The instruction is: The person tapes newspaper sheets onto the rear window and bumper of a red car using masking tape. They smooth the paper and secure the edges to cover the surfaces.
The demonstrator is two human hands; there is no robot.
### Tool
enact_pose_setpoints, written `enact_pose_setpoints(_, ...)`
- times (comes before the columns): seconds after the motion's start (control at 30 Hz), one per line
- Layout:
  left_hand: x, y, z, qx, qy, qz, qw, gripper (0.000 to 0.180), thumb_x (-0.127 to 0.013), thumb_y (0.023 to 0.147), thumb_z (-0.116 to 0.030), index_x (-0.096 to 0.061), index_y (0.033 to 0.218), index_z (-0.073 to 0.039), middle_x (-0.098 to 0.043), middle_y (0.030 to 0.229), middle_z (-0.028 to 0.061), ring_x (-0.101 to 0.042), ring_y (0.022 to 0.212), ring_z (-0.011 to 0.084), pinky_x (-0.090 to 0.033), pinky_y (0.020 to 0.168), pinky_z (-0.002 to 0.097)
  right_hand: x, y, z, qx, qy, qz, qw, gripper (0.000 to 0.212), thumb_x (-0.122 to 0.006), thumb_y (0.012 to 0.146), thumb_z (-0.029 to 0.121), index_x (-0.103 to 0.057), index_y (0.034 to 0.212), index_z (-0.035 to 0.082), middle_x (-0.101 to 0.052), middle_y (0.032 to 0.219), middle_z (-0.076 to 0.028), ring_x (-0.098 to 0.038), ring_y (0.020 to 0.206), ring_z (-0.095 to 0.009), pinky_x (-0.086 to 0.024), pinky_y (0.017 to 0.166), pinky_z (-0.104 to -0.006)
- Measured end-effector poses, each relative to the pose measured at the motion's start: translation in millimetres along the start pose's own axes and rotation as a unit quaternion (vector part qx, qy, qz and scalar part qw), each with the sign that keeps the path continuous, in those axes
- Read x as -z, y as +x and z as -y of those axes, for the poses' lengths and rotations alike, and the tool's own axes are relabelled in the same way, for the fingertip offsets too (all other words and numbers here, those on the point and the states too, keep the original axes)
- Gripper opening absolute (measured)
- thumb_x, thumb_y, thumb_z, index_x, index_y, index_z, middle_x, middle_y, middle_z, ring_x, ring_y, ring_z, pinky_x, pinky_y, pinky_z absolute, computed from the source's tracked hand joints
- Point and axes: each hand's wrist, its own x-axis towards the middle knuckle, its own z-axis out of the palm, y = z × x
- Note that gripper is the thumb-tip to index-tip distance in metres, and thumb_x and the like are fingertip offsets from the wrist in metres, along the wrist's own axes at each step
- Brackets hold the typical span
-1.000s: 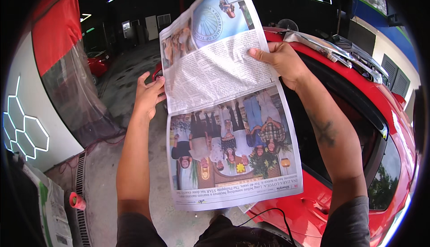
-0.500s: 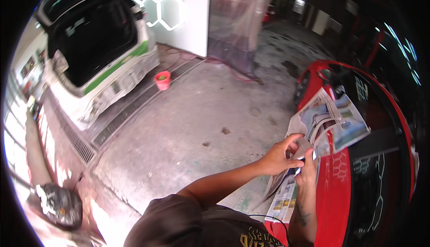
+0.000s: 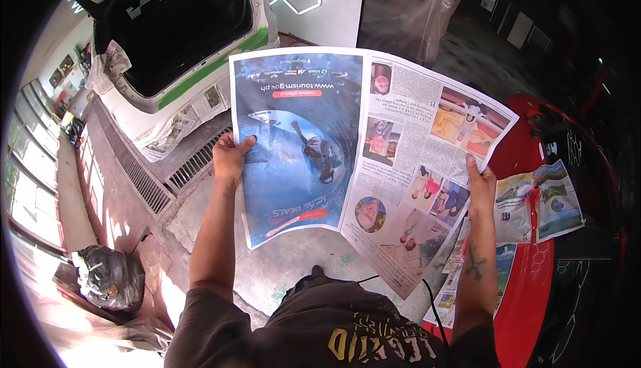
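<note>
A wide newspaper sheet (image 3: 300, 198) is spread open in front of my body, its print upside down to me. Its left page is mostly a blue picture, and the right one carries columns and photos. My left hand (image 3: 230, 156) pinches the left edge, thumb on the printed face. At the right edge, my right hand (image 3: 481, 179) grips the sheet the same way. More newspaper pages (image 3: 559, 201) lie on the red car (image 3: 527, 301) beside my right arm; part of them is hidden behind that arm.
Ahead on the left stands a white car (image 3: 130, 111) with its tailgate raised, a green stripe and newspaper masking along its rear. Floor grates (image 3: 143, 184) run beside it. A black garbage bag (image 3: 110, 276) sits at the lower left. A clear plastic curtain (image 3: 410, 11) hangs beyond.
Both hands were together over the red car, handling bunched newspaper. Now they are wide apart with one sheet opened between them, and my view has turned toward the right.
</note>
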Motion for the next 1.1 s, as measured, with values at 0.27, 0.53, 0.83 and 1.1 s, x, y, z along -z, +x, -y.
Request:
enact_pose_setpoints(0.27,23,68,32,0.060,-0.029,0.142,0.988,0.020,-0.072,0.104,-0.008,-0.072,0.116,0.007,-0.079,0.104,0.0136,-0.075,0.085,0.0188,-0.062,0.077,0.0363,51,58,45,0.070,-0.275,-0.009,0.959,0.033,-0.075,0.104,0.026,-0.077,0.112,-0.006,-0.078,0.098,-0.006,-0.066,0.084,-0.010,-0.053,0.078,-0.0297)
enact_pose_setpoints(0.53,60,76,103,0.125,-0.045,-0.016,0.991,0.015,-0.080,0.097,-0.009,-0.077,0.098,0.006,-0.079,0.087,0.0134,-0.074,0.067,0.0219,-0.063,0.064,0.0388,158,58,43,0.128,-0.369,-0.083,0.917,0.033,-0.074,0.104,0.026,-0.077,0.106,-0.007,-0.078,0.095,-0.009,-0.066,0.084,-0.013,-0.054,0.078,-0.0325)
enact_pose_setpoints(0.83,159,-45,286,0.263,0.505,0.002,0.822,0.065,-0.068,0.097,-0.057,-0.076,0.117,0.005,-0.073,0.120,0.0329,-0.071,0.119,0.0470,-0.058,0.099,0.0521,115,-80,41,0.106,-0.515,-0.037,0.850,0.028,-0.072,0.104,0.019,-0.074,0.104,-0.010,-0.075,0.086,-0.019,-0.068,0.077,-0.025,-0.054,0.076,-0.0419)
enact_pose_setpoints(1.1,142,-61,219,0.292,0.525,-0.005,0.799,0.065,-0.070,0.093,-0.057,-0.075,0.118,0.003,-0.074,0.121,0.0317,-0.069,0.121,0.0467,-0.056,0.103,0.0530,260,-113,-10,-0.005,-0.801,0.009,0.599,0.075,-0.076,0.089,0.067,-0.067,0.147,0.020,-0.080,0.120,-0.017,-0.080,0.097,-0.030,-0.062,0.088,-0.0509)
